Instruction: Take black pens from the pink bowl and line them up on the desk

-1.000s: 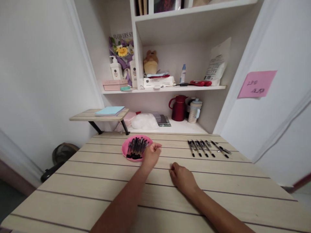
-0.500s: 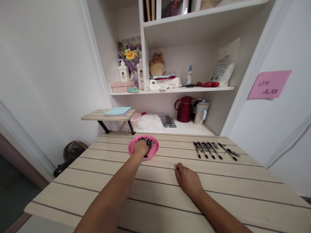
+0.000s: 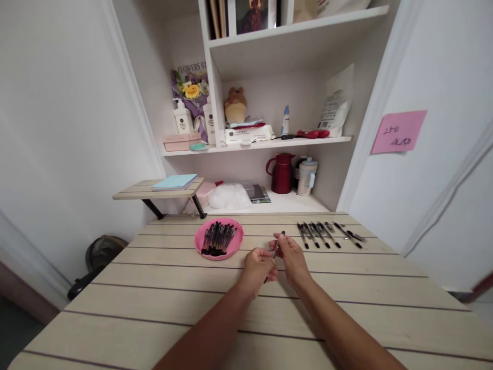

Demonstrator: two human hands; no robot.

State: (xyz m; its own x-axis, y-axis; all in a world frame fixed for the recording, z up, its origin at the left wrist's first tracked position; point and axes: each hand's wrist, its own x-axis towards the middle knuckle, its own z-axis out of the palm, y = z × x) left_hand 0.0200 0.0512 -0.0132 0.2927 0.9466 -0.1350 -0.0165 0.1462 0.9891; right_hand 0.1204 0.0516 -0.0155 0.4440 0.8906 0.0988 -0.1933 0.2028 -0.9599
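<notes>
A dark pen (image 3: 276,248) is held slanted above the table between both my hands. My left hand (image 3: 256,268) is closed around its lower part, and my right hand (image 3: 291,256) pinches it near the upper end. To the left of my hands, a pink tray (image 3: 197,237) holds several black pens (image 3: 219,238) lying side by side. On the right, a row of pens (image 3: 318,235) with their parts apart lies on the table; small dark pieces (image 3: 356,236) lie at its right end.
The slatted wooden table (image 3: 162,293) reaches back to a white shelf unit. A small raised stand (image 3: 134,191) with blue paper (image 3: 174,182) stands at the back left. Behind the table are a white plastic bag (image 3: 230,196), a red jug (image 3: 282,173) and a cup (image 3: 307,177).
My left hand has left the pink tray with a pen and met my right hand, which has risen slightly and now grips the pen too. The view has shifted to the right.
</notes>
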